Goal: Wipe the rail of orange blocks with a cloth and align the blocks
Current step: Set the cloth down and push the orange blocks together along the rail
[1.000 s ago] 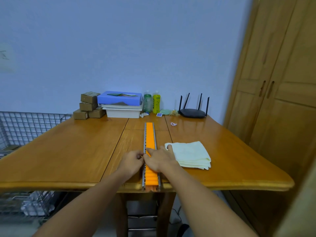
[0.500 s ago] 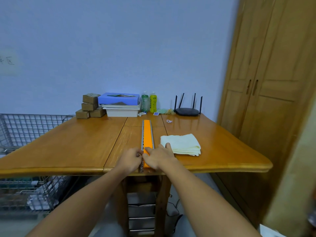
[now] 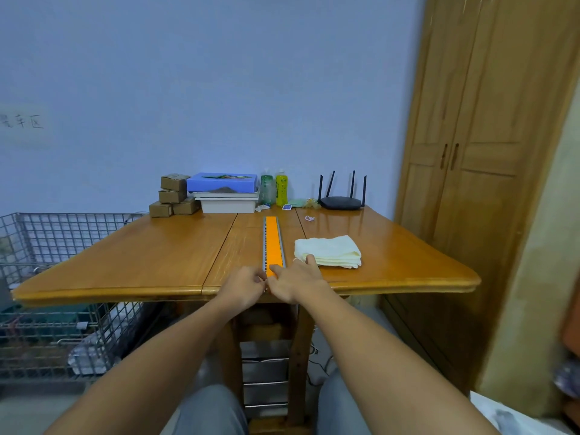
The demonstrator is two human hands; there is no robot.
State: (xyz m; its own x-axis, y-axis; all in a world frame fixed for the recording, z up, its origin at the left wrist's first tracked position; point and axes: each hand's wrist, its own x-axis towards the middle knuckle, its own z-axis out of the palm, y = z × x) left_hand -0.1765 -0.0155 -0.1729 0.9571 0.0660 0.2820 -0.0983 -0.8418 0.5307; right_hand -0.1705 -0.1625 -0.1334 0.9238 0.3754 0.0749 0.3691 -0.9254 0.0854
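Observation:
A long grey metal rail (image 3: 264, 246) filled with a row of orange blocks (image 3: 273, 243) runs down the middle of the wooden table (image 3: 150, 255), from near the back to the front edge. Both my hands cover its near end. My left hand (image 3: 243, 285) pinches the rail's left side. My right hand (image 3: 296, 282) lies over the nearest orange blocks, fingers on the rail. A folded pale yellow cloth (image 3: 329, 251) lies on the table just right of the rail, touching my right thumb.
At the back of the table stand brown cardboard boxes (image 3: 172, 194), a blue box on white trays (image 3: 224, 191), two bottles (image 3: 274, 188) and a black router (image 3: 341, 200). A wire basket (image 3: 47, 246) stands left, a wooden wardrobe (image 3: 470, 136) right.
The camera has pulled back and tilted up, so the table looks farther away. Both hands stayed on the rail's near end and slid slightly toward the table's front edge.

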